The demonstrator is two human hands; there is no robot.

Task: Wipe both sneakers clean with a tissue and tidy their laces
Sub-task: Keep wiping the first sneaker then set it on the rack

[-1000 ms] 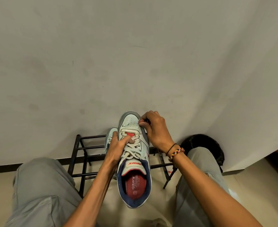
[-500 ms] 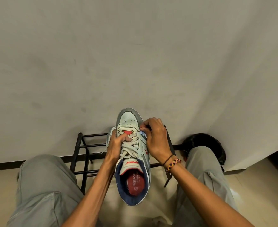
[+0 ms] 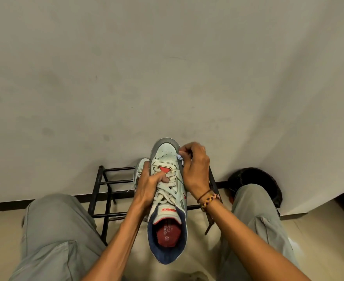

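I hold a white sneaker (image 3: pixel 168 201) with a grey toe rim, navy collar and red insole in the air between my knees, toe pointing away from me. My left hand (image 3: pixel 149 185) grips its left side, thumb pressed across the pale laces (image 3: pixel 167 191). My right hand (image 3: pixel 195 169) pinches a small white tissue (image 3: pixel 180 158) against the right edge of the toe. The second sneaker (image 3: pixel 140 167) sits on the rack behind, mostly hidden by my left hand.
A black metal shoe rack (image 3: pixel 106 191) stands against the pale wall straight ahead. A dark round object (image 3: pixel 266 179) lies on the floor by the wall at right, behind my right knee. My grey-trousered legs frame the view on both sides.
My right hand with the tissue slid down the shoe's right side, then back up towards the toe. The sneaker shifted slightly in my left hand's grip.
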